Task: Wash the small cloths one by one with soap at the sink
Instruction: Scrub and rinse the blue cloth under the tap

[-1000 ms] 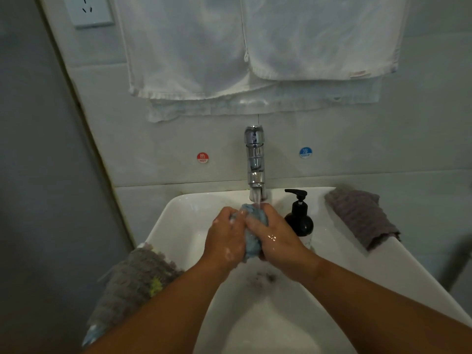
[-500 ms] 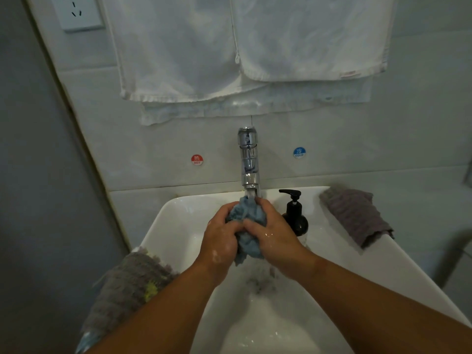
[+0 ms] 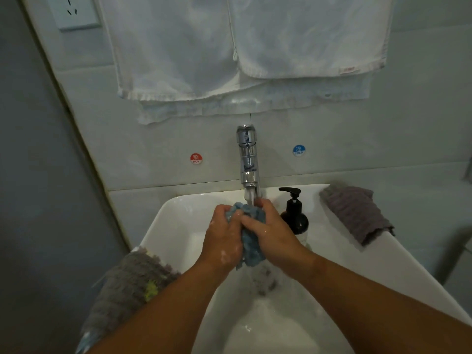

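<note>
In the head view, a crumpled blue terry cloth [image 3: 251,251] is gripped between the soapy left hand [image 3: 224,238] and the right hand [image 3: 270,233]. Both hands are curled tightly round it over the white ceramic sink [image 3: 178,221], under water running from the chrome tap [image 3: 247,159]. A black pump soap bottle [image 3: 293,215] is seen just right of the hands, and grey cloths are draped over the right rim [image 3: 355,213] and left rim [image 3: 127,282].

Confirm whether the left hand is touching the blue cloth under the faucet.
Touching. The head view shows the left hand curled around the bunched blue cloth, gripping it; the right hand grips its other side.
</note>
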`<state>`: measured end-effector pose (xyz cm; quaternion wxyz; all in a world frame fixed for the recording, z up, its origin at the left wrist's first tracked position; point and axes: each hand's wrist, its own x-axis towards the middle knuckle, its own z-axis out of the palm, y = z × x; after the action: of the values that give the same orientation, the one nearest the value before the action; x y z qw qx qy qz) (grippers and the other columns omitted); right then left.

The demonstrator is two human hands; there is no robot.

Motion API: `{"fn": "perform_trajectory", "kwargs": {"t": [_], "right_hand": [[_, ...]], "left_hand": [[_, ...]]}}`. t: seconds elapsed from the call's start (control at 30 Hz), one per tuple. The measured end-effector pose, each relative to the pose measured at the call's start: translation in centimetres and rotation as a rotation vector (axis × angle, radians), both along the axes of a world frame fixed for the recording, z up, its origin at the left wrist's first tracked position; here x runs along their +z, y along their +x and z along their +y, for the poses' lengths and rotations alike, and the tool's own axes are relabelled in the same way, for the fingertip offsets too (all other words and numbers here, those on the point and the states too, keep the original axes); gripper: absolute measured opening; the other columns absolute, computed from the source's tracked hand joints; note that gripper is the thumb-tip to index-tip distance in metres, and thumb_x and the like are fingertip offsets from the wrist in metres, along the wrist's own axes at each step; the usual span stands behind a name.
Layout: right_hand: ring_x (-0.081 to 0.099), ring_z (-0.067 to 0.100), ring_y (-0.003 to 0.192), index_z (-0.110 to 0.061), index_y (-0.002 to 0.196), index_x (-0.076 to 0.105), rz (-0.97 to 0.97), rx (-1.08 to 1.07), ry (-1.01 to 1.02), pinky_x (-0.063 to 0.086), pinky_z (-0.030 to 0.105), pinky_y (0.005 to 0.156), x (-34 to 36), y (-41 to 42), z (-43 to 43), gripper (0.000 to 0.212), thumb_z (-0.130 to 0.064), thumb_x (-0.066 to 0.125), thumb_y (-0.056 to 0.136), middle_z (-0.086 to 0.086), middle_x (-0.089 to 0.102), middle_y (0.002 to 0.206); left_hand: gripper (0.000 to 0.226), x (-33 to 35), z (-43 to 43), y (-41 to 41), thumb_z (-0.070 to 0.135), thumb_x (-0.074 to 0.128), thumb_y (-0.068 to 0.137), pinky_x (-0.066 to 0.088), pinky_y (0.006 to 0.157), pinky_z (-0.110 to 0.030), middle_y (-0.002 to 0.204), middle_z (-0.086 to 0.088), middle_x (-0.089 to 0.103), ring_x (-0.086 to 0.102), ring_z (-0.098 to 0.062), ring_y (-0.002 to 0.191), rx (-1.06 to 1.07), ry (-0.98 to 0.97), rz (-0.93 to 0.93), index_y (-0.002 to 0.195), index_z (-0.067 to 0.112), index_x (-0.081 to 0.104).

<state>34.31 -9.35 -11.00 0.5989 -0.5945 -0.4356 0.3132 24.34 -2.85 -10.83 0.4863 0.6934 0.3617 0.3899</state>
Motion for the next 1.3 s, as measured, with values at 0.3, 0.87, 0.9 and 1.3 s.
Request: {"fn": "perform_trajectory", "kwargs": {"t": [0.3, 0.87, 0.9, 1.3], "right_hand": [[0.069, 0.009, 0.094, -0.022, 0.125, 0.056, -0.147, -0.182, 0.007, 0.061, 0.023, 0.075, -0.2, 0.6, 0.2, 0.029, -0.040, 0.049, 0.104, -0.003, 0.067, 0.107], [0.072, 0.021, 0.097, -0.024, 0.107, 0.064, 0.046, -0.121, 0.082, 0.057, 0.020, 0.068, -0.2, 0.7, 0.4, 0.017, -0.032, 0.049, 0.106, 0.001, 0.071, 0.100], [0.073, 0.021, 0.095, -0.022, 0.110, 0.065, 0.050, -0.144, 0.051, 0.059, 0.023, 0.068, 0.0, 0.7, 0.3, 0.023, -0.037, 0.048, 0.106, 0.003, 0.072, 0.102], [0.066, 0.011, 0.100, -0.035, 0.121, 0.055, -0.056, -0.044, 0.058, 0.059, 0.018, 0.072, 0.0, -0.6, 0.0, 0.017, -0.034, 0.052, 0.104, -0.003, 0.064, 0.114]], "left_hand": [[0.023, 0.0, 0.0, -0.4, 0.014, 0.055, 0.103, 0.063, 0.078, -0.034, 0.113, -0.002, 0.070, 0.072, -0.019, 0.098, -0.181, -0.174, -0.184, 0.121, 0.027, 0.058], [0.021, -0.6, 0.4, -0.1, 0.033, 0.045, 0.108, 0.061, 0.076, -0.028, 0.104, -0.003, 0.071, 0.070, -0.026, 0.104, -0.124, -0.081, -0.020, 0.110, 0.024, 0.064], [0.019, -0.4, -0.1, -0.1, 0.031, 0.046, 0.107, 0.063, 0.074, -0.031, 0.108, -0.004, 0.071, 0.071, -0.025, 0.102, -0.183, -0.186, -0.103, 0.113, 0.023, 0.062], [0.026, -0.3, 0.5, 0.2, 0.035, 0.038, 0.110, 0.059, 0.069, -0.028, 0.112, -0.008, 0.066, 0.067, -0.020, 0.093, 0.052, 0.094, 0.156, 0.120, 0.020, 0.057]]}}
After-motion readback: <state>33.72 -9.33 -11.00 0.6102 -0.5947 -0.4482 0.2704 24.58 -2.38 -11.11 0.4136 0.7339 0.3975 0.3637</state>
